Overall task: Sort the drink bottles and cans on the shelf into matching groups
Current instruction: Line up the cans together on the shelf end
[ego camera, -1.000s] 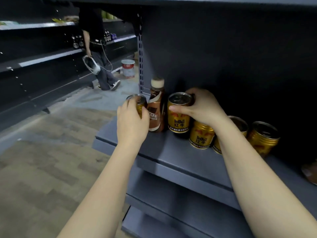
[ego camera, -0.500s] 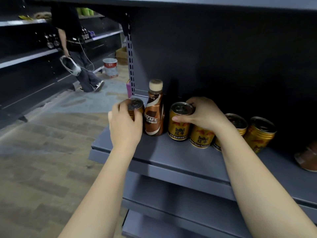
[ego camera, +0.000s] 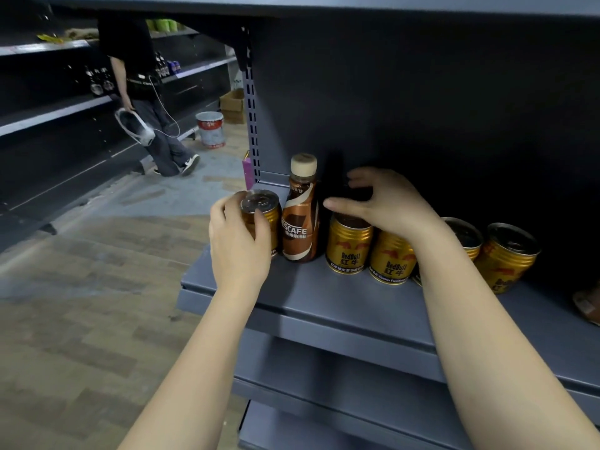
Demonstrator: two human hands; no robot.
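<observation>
Head view, left grip: the left hand [ego camera: 238, 241] is wrapped around a gold can [ego camera: 261, 219] at the left end of the shelf [ego camera: 324, 297]; fingers and thumb are curled on the can's side and rim, and the can stands upright on the shelf.
Head view, right grip: the right hand [ego camera: 386, 203] is held spread and empty, thumb and fingers arched apart, just above the nearest can in the row [ego camera: 349, 245]; whether it touches that can's top cannot be told.
Between the grips: a brown coffee bottle [ego camera: 300, 216] stands upright, just right of the held can and just left of the row.
Right of the right grip: three more gold cans stand close together, the second can [ego camera: 391, 258] partly under the wrist, the third can [ego camera: 464, 233] behind the forearm, the last can [ego camera: 506, 254] leaning in the wide-angle picture.
Step in hand, as judged: the lone can is to be joined to the row, since the bottle splits the matching cans.
How it is best done: the can is to be lifted clear of the bottle's cap or carried round its front, not slid through it; the tall bottle looks easily toppled.
Room needed: a gap is best opened first by moving the bottle to the left end.
Risk: the forearm lies close over the row, so cans could be knocked on withdrawal.
</observation>
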